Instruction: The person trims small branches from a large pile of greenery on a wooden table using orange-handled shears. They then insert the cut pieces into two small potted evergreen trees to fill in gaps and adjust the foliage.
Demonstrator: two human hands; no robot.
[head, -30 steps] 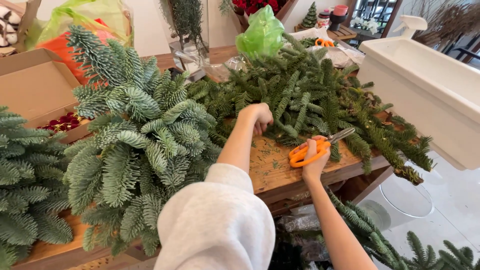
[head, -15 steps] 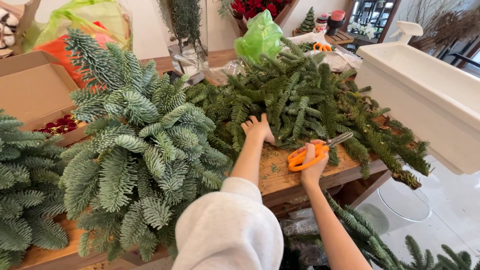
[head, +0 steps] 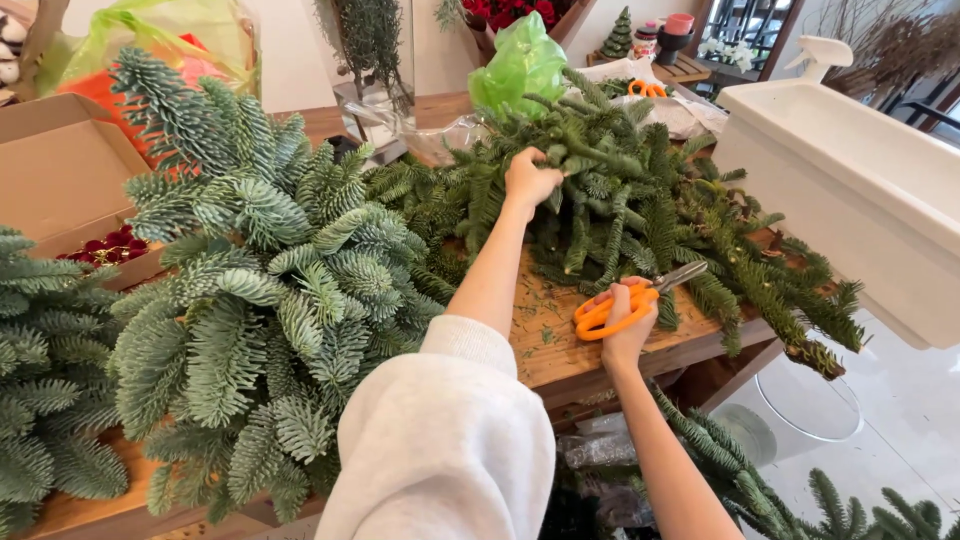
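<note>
Left hand point(head: 530, 180) clenched on needly fir branch point(head: 600, 150); right hand point(head: 625, 325) fingers through orange-looped steel scissors point(head: 625, 305)

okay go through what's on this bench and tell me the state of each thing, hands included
left hand: gripping a dark fir branch in the pile
right hand: holding orange-handled scissors, blades near shut
cardboard box: open, red bits inside
green plastic bag: bunched, upright
white trough: contents not visible

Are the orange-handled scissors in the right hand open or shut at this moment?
Shut, as far as shows: the scissors in the right hand present their blades as a single grey strip, with no gap, pointing toward the fir branches.
</note>
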